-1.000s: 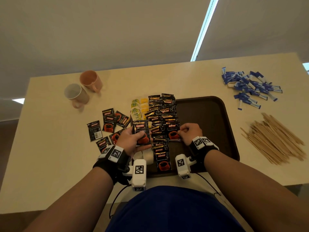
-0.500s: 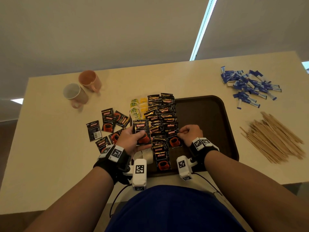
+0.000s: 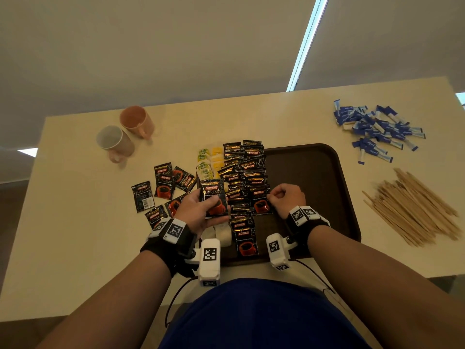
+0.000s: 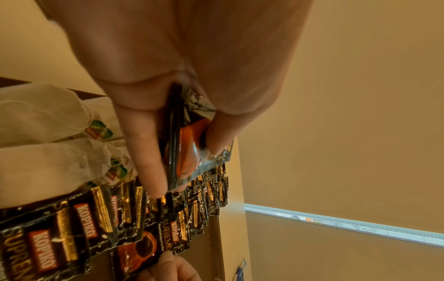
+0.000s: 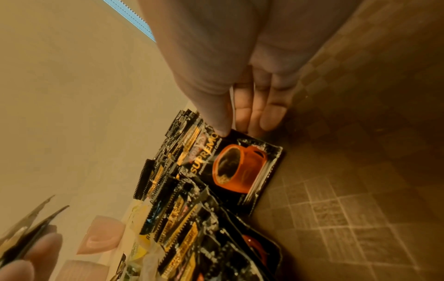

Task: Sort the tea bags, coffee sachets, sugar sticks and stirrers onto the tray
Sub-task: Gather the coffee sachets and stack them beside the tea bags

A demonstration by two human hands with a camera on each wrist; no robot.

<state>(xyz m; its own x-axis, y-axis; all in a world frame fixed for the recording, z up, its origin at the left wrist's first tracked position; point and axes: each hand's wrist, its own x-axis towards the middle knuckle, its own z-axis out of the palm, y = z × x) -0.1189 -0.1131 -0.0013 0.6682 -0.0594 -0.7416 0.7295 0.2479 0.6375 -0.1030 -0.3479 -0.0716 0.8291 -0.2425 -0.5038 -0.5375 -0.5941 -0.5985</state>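
Observation:
The dark brown tray [image 3: 314, 172] lies in front of me. Two overlapping rows of black coffee sachets [image 3: 245, 172] run down its left part, beside a column of tea bags [image 3: 208, 162]. My left hand [image 3: 198, 212] grips a few coffee sachets [image 3: 214, 200] [image 4: 192, 148] above the tray's left edge. My right hand [image 3: 284, 197] pinches the edge of the coffee sachet [image 3: 260, 201] [image 5: 240, 167] lying at the near end of the right row. Blue sugar sticks [image 3: 375, 129] and wooden stirrers [image 3: 412, 207] lie on the table to the right of the tray.
Several loose coffee sachets [image 3: 163, 185] lie on the table left of the tray. An orange mug [image 3: 137, 120] and a pale mug [image 3: 114, 141] lie on their sides at the far left. The tray's right half is bare.
My right hand has nudged its sachet slightly along the row. The left hand keeps its hold in the same place.

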